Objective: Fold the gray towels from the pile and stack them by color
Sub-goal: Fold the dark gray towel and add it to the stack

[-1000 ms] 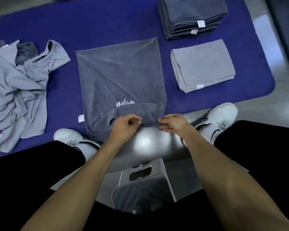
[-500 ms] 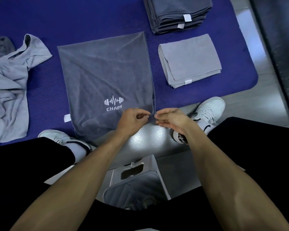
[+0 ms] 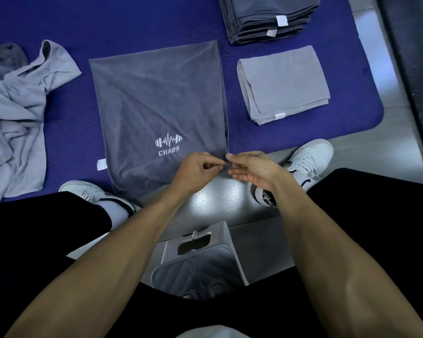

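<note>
A dark gray towel (image 3: 156,98) with a white CHARS logo lies spread flat on the blue mat (image 3: 132,20). My left hand (image 3: 195,170) pinches its near right corner. Thumb and fingertips of my right hand (image 3: 252,169) meet the left hand at that same corner and pinch the edge. A stack of folded dark gray towels (image 3: 269,15) sits at the far right. A folded light gray stack (image 3: 286,81) lies just in front of it. The unfolded pile of light gray towels (image 3: 12,118) is at the left.
My white shoes (image 3: 310,157) (image 3: 88,191) rest at the mat's near edge on the glossy floor. A white and gray stool-like object (image 3: 205,252) stands between my legs. A dark wall (image 3: 413,45) runs along the right.
The towel's near edge, folded under a second ago, now lies flat with the full logo showing. My two hands have come together at the near right corner.
</note>
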A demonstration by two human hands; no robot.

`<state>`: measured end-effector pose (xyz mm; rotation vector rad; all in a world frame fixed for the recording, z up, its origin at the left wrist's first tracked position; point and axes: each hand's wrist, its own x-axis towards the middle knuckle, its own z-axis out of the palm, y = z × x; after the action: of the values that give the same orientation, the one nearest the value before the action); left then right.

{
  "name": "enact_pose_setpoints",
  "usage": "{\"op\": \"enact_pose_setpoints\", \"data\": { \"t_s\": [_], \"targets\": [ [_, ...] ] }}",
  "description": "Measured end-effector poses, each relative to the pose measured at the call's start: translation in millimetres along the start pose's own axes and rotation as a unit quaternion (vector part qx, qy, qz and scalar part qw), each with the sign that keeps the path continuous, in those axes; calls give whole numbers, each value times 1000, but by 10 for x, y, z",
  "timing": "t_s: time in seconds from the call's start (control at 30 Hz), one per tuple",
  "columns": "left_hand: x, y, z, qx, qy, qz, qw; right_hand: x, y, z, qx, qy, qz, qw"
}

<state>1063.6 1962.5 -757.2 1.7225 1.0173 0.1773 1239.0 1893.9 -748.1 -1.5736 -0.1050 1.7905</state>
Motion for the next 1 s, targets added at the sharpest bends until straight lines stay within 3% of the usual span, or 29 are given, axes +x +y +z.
{"op": "enact_pose_setpoints", "data": {
  "t_s": [0.1,0.2,0.33,0.47,0.6,0.73,0.9,1.0],
  "targets": [
    [24,25,-24,-23,-19,-20,999,-24,-24,55,-21,20,-18,999],
    [-15,-27,-61,-54,20,-71,996,39,-47,146,-109,87,-45,989],
    [-230,-338,-225,-67,136,-176,973,237,-39,426,-359,204,-156,897],
    [-644,-709,-507,-116,209,-290,927,323,3,1004,-566,113,-162,800],
    [-951,-1039,-765,-188,289,-414,842,422,151,1435,-622,81,-120,770],
    [-1074,-1328,-933,-220,379,-463,770,486,312,1641,-662,87,-127,734],
    [-958,-1432,-991,-231,383,-446,775,524,392,1683,-694,100,-127,701],
    [-831,-1495,-1013,-263,393,-463,750,526,416,1678,-699,103,-127,696]
  ]
}}
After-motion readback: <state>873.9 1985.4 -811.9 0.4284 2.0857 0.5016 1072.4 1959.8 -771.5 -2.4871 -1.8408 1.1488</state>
